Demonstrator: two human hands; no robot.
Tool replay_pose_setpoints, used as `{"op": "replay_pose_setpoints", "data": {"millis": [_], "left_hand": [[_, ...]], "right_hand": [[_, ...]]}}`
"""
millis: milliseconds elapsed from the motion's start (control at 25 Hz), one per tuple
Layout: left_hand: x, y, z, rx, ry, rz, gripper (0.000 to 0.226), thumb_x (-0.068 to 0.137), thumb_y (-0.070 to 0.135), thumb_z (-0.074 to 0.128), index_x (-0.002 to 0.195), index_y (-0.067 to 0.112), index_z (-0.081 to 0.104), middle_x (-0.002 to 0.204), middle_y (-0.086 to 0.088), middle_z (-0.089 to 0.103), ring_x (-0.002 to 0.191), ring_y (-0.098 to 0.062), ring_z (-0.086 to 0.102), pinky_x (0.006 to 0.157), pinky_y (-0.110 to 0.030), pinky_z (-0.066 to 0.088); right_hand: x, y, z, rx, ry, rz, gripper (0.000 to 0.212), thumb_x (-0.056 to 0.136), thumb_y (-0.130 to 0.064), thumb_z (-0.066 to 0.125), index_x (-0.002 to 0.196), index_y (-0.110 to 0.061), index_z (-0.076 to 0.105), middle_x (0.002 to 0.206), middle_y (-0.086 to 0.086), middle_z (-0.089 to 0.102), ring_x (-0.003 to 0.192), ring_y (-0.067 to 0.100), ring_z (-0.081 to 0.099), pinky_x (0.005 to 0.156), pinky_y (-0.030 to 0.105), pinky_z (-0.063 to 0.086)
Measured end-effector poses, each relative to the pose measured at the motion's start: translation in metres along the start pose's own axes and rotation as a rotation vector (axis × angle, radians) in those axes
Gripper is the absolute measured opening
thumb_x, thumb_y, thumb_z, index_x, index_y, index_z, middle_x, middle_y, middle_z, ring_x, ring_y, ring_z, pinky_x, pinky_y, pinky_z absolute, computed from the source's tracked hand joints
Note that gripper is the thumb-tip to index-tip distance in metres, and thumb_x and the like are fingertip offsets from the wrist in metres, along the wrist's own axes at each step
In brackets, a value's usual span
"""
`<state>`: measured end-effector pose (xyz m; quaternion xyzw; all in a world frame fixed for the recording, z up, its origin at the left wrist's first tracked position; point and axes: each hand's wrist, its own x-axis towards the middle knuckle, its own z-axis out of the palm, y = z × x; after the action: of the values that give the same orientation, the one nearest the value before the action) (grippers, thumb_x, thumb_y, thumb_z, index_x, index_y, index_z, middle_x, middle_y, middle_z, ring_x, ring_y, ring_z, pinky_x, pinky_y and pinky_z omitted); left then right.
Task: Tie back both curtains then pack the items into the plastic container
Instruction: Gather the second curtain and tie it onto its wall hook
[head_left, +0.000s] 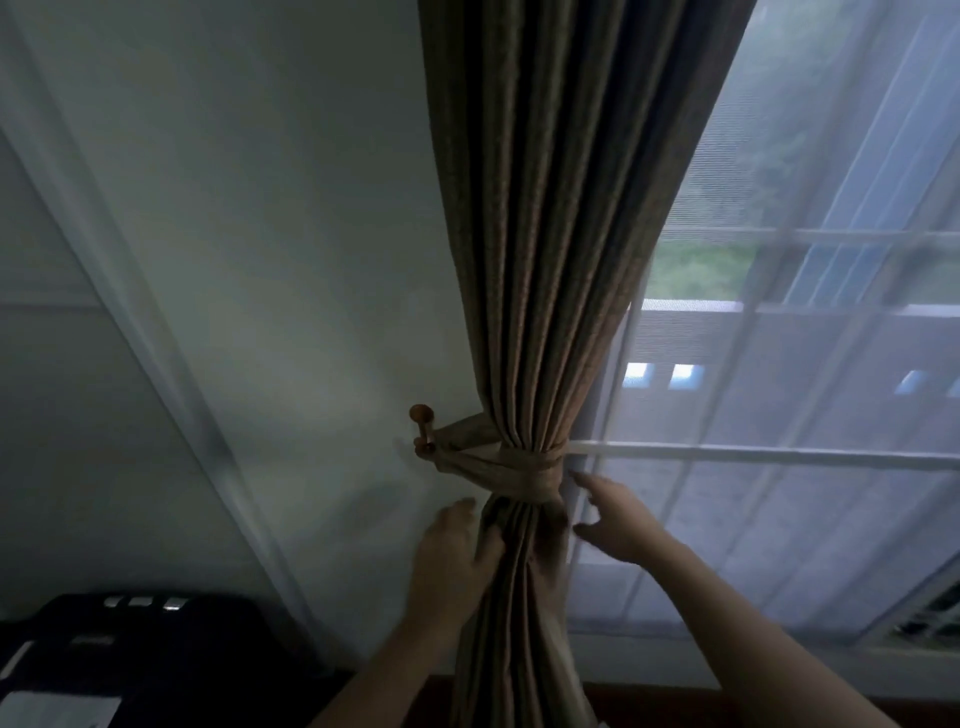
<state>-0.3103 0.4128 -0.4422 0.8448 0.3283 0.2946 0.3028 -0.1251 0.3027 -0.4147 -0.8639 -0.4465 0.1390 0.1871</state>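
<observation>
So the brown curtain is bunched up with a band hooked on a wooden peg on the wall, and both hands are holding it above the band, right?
Nearly. The head view shows the brown curtain gathered by the band hooked on the wooden peg, but both hands are below the band, not above. The left hand touches the folds there; the right hand is open beside them.

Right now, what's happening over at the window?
A person is finishing off a brown curtain. It is gathered and cinched by a matching tieback looped onto a wooden wall hook. The left hand holds the folds just below the tie, while the right hand hovers open beside it, in front of the sheer curtain. No second curtain or plastic container is in view.
</observation>
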Motion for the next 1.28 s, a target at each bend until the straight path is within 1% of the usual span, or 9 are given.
{"op": "replay_pose_setpoints", "data": {"millis": [120,200,360,480,600,800,1000,1120,1280], "left_hand": [[0.036,0.025,-0.044,-0.277,0.208,0.144,0.041,0.085,0.029,0.062,0.118,0.005,0.059,0.099,-0.007,0.065,0.082,0.0,0.063,0.073,-0.013,0.052],[0.067,0.058,-0.072,-0.384,0.133,0.2,0.035,0.085,0.019,0.066,0.117,0.004,0.059,0.096,-0.004,0.066,0.079,0.011,0.062,0.069,-0.005,0.049],[0.085,0.095,-0.087,-0.117,0.112,0.474,0.047,0.084,0.044,0.054,0.073,-0.001,0.063,0.062,-0.011,0.066,0.055,-0.018,0.064,0.053,-0.027,0.051],[0.071,0.097,-0.07,0.082,0.282,0.653,0.04,0.086,0.031,0.051,0.056,0.003,0.051,0.046,-0.009,0.052,0.039,-0.012,0.04,0.044,-0.02,0.031],[0.074,0.097,-0.073,0.059,0.292,0.663,0.036,0.087,0.025,0.052,0.058,0.003,0.051,0.047,-0.008,0.051,0.041,-0.01,0.037,0.041,-0.021,0.035],[0.038,0.025,-0.053,-0.293,0.213,0.192,0.031,0.087,0.03,0.052,0.093,0.005,0.069,0.08,0.0,0.068,0.071,-0.005,0.062,0.07,-0.022,0.054],[0.036,-0.036,0.002,-0.157,-0.344,-0.129,0.033,0.091,0.007,0.055,0.123,0.006,0.058,0.121,-0.012,0.064,0.1,-0.01,0.057,0.087,-0.014,0.042],[0.042,-0.029,0.015,-0.158,-0.42,-0.049,0.019,0.082,0.022,0.056,0.093,0.009,0.064,0.092,-0.014,0.07,0.086,-0.016,0.062,0.079,-0.032,0.051],[0.024,-0.03,0.03,-0.097,-0.259,-0.069,0.023,0.075,0.026,0.054,0.059,0.02,0.038,0.053,-0.004,0.05,0.057,-0.029,0.055,0.056,-0.029,0.031]], "right_hand": [[-0.016,-0.021,-0.033,0.482,0.412,-0.101,0.048,0.087,-0.019,0.064,0.132,-0.013,0.049,0.122,0.005,0.063,0.111,0.017,0.061,0.092,0.029,0.05],[-0.021,-0.052,-0.064,0.671,0.481,-0.24,0.045,0.084,-0.03,0.063,0.126,-0.018,0.053,0.112,-0.002,0.066,0.104,0.007,0.064,0.09,0.022,0.052],[-0.021,-0.082,-0.099,0.63,0.634,-0.266,0.037,0.08,-0.022,0.073,0.114,-0.015,0.062,0.097,0.0,0.07,0.09,0.012,0.069,0.08,0.021,0.055],[-0.022,-0.083,-0.096,0.577,0.713,-0.199,0.013,0.081,-0.012,0.07,0.094,-0.008,0.068,0.082,-0.002,0.07,0.078,0.011,0.07,0.067,0.006,0.049],[-0.022,-0.081,-0.095,0.587,0.719,-0.215,0.015,0.084,-0.012,0.067,0.097,-0.005,0.068,0.084,0.0,0.069,0.075,0.006,0.067,0.065,0.003,0.048],[-0.035,-0.031,-0.039,0.334,0.65,-0.113,0.015,0.088,-0.014,0.063,0.1,-0.011,0.071,0.082,0.002,0.072,0.071,0.01,0.068,0.062,0.005,0.045],[-0.031,-0.004,0.032,0.313,0.402,0.055,0.026,0.086,-0.022,0.065,0.108,-0.01,0.068,0.094,0.01,0.075,0.086,0.023,0.071,0.075,0.03,0.053],[-0.021,-0.019,0.042,0.308,0.372,0.017,0.019,0.081,-0.022,0.067,0.096,-0.011,0.069,0.088,0.007,0.074,0.084,0.023,0.07,0.071,0.037,0.055],[-0.022,-0.028,0.049,0.343,0.372,0.056,0.018,0.072,-0.023,0.069,0.084,-0.01,0.069,0.076,0.007,0.073,0.075,0.023,0.069,0.066,0.038,0.054]]}}
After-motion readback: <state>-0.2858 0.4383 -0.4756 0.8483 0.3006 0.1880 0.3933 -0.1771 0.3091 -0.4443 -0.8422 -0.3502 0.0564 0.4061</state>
